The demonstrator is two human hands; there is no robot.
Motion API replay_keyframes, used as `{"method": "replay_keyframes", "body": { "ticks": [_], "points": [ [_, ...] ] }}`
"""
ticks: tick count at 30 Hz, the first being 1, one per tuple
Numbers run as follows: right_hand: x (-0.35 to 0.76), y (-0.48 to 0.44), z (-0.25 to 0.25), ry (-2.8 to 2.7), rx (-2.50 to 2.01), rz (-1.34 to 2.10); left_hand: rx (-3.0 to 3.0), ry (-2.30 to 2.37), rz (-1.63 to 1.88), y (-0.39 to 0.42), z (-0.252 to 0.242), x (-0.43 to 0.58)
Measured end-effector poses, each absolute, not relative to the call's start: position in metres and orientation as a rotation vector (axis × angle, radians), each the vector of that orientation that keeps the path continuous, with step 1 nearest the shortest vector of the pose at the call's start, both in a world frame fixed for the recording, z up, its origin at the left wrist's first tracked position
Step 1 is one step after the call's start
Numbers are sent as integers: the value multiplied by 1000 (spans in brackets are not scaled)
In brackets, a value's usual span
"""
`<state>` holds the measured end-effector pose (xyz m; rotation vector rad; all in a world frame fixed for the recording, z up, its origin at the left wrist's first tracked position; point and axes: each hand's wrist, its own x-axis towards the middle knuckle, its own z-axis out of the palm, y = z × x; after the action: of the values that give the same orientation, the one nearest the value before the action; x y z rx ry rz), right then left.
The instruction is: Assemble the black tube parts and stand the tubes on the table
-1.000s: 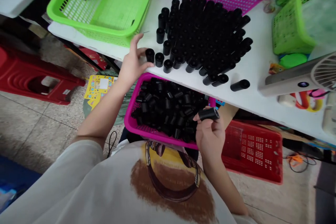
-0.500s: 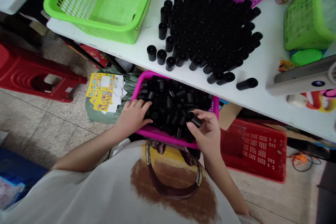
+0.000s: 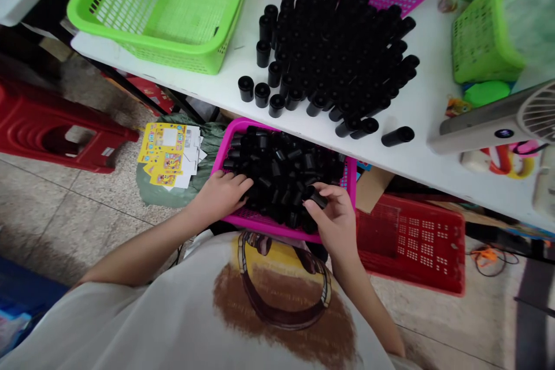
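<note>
- I'm seeing a red plastic stool (image 3: 65, 141) on the floor at far left, and a stack of yellow printed cards (image 3: 168, 154) lying on a green bag (image 3: 160, 191) just beside the magenta basket's left end.
- My left hand (image 3: 220, 196) is resting over the basket's near left corner, with my fingers (image 3: 243, 185) curling loosely onto the tubes; I can't tell whether they're grasping one.
- A mass of black plastic tubes (image 3: 277, 173) is lying jumbled in the magenta basket (image 3: 260, 221), pointing every which way, just below the table's near edge.
- My right hand (image 3: 336, 219) is pinching one black tube (image 3: 318, 199) between thumb and fingers above the basket's near right corner, its long axis slanting from upper left down to lower right.
- Black tubes (image 3: 329, 52) are standing upright in a tight cluster on the white table (image 3: 425, 69), while those along the cluster's right side are lying tipped over, and one black tube (image 3: 398, 136) is lying alone near the near edge, its long axis running almost along that edge.
- A red basket (image 3: 416, 248) is sitting on the floor at right, below the table.
</note>
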<state>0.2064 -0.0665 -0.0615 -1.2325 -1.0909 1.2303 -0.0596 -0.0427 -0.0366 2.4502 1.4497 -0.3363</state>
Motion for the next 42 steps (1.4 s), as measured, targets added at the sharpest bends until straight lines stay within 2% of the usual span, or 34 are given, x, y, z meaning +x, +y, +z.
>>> {"method": "replay_keyframes", "body": {
  "ticks": [6, 12, 16, 19, 22, 26, 28, 30, 32, 37, 42],
  "points": [
    [209, -64, -63, -1066, -1197, 1247, 2246, 1473, -108, -34, -37, -74],
    [211, -63, -65, -1067, -1210, 1263, 1737, 1548, 666, -25, -32, -89],
    [212, -63, -67, -1056, -1225, 1263, 1139, 1396, 1078, -18, -29, -97],
    [212, -64, -68, -1060, -1240, 1270, 1044, 1353, 1120, -14, -26, -101],
    [213, -65, -68, -1080, -1237, 1266, 1536, 1461, 987, -9, -20, -103],
    [214, -65, -65, -1122, -1212, 1251, 2215, 1603, 380, 2, -16, -96],
    [214, -65, -64, -1141, -1190, 1248, 2358, 1632, 10, 8, -18, -91],
    [213, -66, -63, -1156, -1170, 1245, 2433, 1604, -189, 11, -21, -87],
    [211, -67, -62, -1166, -1147, 1239, 2473, 1559, -65, 9, -21, -84],
    [203, -68, -52, -1291, -1101, 1218, 2217, 1152, 847, -10, -6, -61],
    [201, -65, -37, -1398, -1005, 1196, 1993, 913, 1043, -31, 3, -30]
  ]
}}
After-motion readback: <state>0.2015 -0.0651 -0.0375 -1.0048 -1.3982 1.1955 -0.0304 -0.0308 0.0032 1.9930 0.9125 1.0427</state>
